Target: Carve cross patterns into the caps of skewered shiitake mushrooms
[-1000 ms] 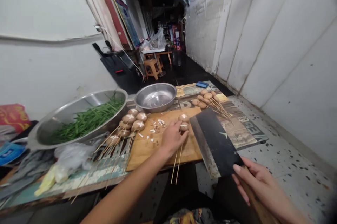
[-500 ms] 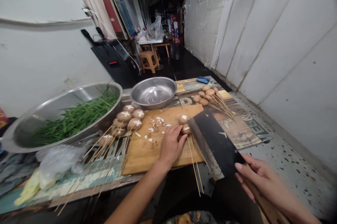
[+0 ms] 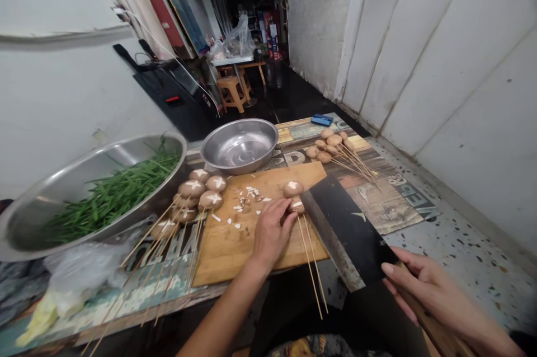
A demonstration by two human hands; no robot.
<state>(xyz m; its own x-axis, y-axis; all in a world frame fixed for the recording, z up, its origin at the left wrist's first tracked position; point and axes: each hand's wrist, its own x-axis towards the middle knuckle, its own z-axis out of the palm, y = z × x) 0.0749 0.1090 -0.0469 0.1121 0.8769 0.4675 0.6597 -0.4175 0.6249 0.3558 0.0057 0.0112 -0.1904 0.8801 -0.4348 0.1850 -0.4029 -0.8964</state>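
My left hand point(image 3: 272, 234) has its fingertips closed on the side of a skewered shiitake mushroom point(image 3: 297, 206) on the wooden cutting board point(image 3: 260, 256). A pale cut marks that cap, and beyond it sits another mushroom point(image 3: 292, 188) with a white cross in its cap. Two bamboo skewers point(image 3: 310, 267) run from them over the board's near edge. The wooden handle of a cleaver point(image 3: 350, 228) is gripped in my right hand point(image 3: 436, 290). Its dark blade lies tilted, with the upper corner right beside the held mushroom. White mushroom trimmings point(image 3: 247, 197) are scattered on the board.
Skewered mushrooms with cross cuts point(image 3: 193, 189) lie left of the board; uncut ones point(image 3: 329, 147) lie back right. A steel basin point(image 3: 239, 164) stands behind it. Far left are a large bowl point(image 3: 178, 147) of greens and a plastic bag point(image 3: 79, 267). A blue object point(image 3: 322, 120) sits at the back.
The camera view has shifted slightly, so the scene sits a little further left. Both hands, the cleaver and the held mushroom keep nearly the same places relative to the board.
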